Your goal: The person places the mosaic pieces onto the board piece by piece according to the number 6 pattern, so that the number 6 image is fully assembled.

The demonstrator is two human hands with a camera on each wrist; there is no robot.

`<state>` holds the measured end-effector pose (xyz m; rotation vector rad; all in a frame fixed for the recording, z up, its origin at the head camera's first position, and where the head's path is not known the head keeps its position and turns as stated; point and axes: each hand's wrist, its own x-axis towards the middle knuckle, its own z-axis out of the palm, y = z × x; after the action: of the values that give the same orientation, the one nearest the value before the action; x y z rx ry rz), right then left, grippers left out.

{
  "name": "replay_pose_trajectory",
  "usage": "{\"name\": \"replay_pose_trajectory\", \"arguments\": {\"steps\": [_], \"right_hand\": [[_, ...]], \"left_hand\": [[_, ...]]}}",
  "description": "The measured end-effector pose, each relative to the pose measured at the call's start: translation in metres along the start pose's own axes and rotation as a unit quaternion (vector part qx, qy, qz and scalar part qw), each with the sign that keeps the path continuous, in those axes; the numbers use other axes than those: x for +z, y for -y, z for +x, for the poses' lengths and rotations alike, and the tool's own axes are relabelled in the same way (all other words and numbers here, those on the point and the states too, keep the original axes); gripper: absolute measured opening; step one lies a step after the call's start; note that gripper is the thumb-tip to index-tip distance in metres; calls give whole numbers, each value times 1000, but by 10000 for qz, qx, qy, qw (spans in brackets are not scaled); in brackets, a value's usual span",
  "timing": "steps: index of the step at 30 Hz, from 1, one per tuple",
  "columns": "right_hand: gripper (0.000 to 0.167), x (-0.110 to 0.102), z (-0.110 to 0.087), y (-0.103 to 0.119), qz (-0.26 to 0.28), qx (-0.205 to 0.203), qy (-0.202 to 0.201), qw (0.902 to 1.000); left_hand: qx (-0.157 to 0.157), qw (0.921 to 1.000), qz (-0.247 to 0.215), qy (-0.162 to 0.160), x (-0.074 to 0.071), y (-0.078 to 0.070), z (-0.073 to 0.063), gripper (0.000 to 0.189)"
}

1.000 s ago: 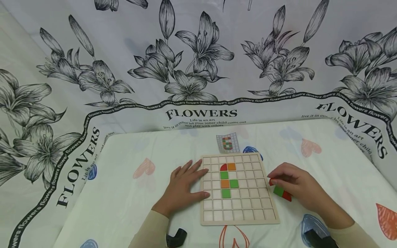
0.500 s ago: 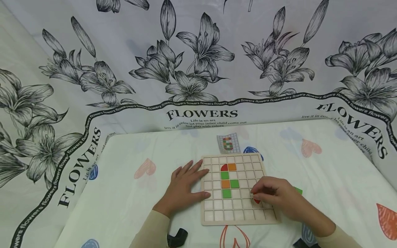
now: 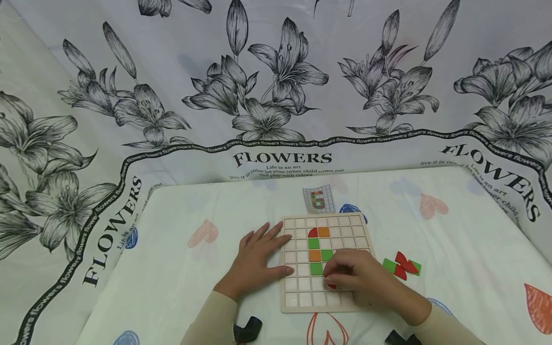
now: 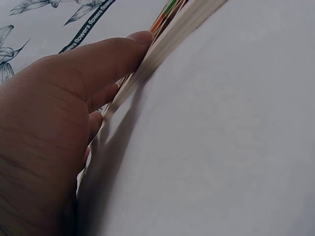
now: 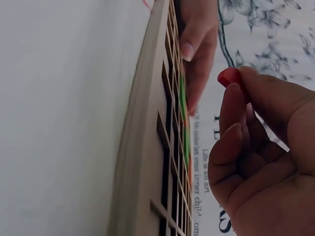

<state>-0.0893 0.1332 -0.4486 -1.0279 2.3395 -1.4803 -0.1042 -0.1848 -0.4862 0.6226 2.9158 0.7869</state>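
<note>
While right hand (image 3: 365, 274) pinches, small tile (image 5: 228, 76), bright red

Board (image 3: 297, 284) pale wood, gridded. Tiles (image 3: 315, 256) red, orange, green. Held piece (image 5: 229, 76) red. Cloth (image 3: 164, 273) white, heart-printed. Backdrop (image 3: 267, 81) whitish, black floral print. Sleeves (image 3: 211, 316) beige.
</note>
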Motion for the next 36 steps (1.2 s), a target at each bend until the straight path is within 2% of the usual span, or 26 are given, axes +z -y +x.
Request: {"name": "replay_pose_trajectory", "arguments": {"steps": [3,6,11,25,36], "right_hand": [[7,6,6,0,-154,-19,88,9998],[10,12,12,1,-199,211,199,9994],[10,19,19,-1,-312,354,338,9983],[15,18,17,-2,-532,689,541,9947],[9,9,15,7,-604,996,261,9929]], "left_hand": [[25,10000,-34,30,-1,0,0,82],[37,10000,-25,35,-1,0,0,82],[94,10000,-14,16,-1,0,1,81],[96,9999,44,-1,-1,2,1,81],[176,9998,52,-39,-1,1,1,80]]}}
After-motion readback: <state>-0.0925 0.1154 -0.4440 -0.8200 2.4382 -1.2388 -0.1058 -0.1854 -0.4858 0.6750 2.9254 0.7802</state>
